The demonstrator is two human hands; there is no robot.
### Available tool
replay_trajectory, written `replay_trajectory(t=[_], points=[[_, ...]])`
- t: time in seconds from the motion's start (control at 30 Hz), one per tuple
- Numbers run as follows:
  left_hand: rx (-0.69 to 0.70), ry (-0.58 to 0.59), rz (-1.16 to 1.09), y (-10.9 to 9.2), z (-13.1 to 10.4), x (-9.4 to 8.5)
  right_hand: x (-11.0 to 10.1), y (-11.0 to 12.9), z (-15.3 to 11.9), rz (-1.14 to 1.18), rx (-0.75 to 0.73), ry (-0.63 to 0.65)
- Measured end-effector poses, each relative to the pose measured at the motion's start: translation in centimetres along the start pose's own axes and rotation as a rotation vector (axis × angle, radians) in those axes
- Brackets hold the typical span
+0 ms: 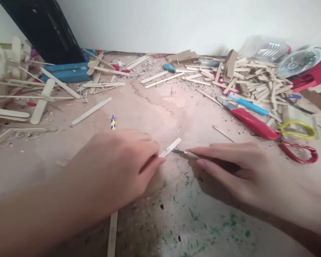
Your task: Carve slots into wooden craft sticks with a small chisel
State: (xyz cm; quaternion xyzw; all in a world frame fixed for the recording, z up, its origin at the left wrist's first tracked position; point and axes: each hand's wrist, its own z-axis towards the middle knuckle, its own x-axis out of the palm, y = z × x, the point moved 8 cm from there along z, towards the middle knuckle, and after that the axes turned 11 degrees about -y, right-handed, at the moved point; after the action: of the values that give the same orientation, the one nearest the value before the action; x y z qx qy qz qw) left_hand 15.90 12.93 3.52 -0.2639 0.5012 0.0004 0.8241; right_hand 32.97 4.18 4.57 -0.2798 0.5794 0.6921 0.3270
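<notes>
My left hand is closed on a wooden popsicle stick, whose rounded end sticks out past the thumb and forefinger. A small notch or cut mark shows on the stick near the fingers. My right hand pinches a slim craft knife by its pale handle. The narrow metal blade points left, its tip at or very near the edge of the stick; I cannot tell whether they touch. Beyond my left hand a purple-and-yellow pencil tip shows. Another wooden stick lies below my left wrist.
Heaps of sticks and scraps line the back and left. Red-handled pliers, scissors with yellow and red handles and a light-blue cutter lie right. A black phone leans in a blue stand. Green paint specks mark the tabletop.
</notes>
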Motion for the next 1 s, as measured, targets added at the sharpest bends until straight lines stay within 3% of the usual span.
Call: replay_trajectory(t=[0.1, 0.17, 0.27, 0.47, 0.67, 0.83, 1.0], points=[[0.086, 0.049, -0.059, -1.6, -0.5, 0.5, 0.3, 0.3, 0.8, -0.001, -0.055, 0.004], [0.134, -0.022, -0.093, -2.0, -0.4, 0.0, 0.4, 0.6, 1.1, 0.008, -0.082, 0.007], [0.168, -0.145, -0.020, -0.9, 0.3, -1.0, 0.0, 0.4, 1.1, -0.019, -0.077, -0.021], [0.255, -0.084, 0.012, 0.9, 0.8, 0.1, -1.4, 0.9, -0.3, -0.113, -0.178, -0.039], [0.236, -0.051, -0.070, 0.3, 0.6, 0.5, -1.5, 2.3, -0.4, -0.173, -0.266, 0.017], [0.200, -0.033, -0.128, 0.4, 0.7, 0.8, -1.8, 2.2, -0.7, -0.198, -0.256, 0.012], [0.338, -0.080, -0.013, -0.6, 0.1, 0.5, -1.6, 2.3, -1.0, -0.224, -0.293, 0.039]])
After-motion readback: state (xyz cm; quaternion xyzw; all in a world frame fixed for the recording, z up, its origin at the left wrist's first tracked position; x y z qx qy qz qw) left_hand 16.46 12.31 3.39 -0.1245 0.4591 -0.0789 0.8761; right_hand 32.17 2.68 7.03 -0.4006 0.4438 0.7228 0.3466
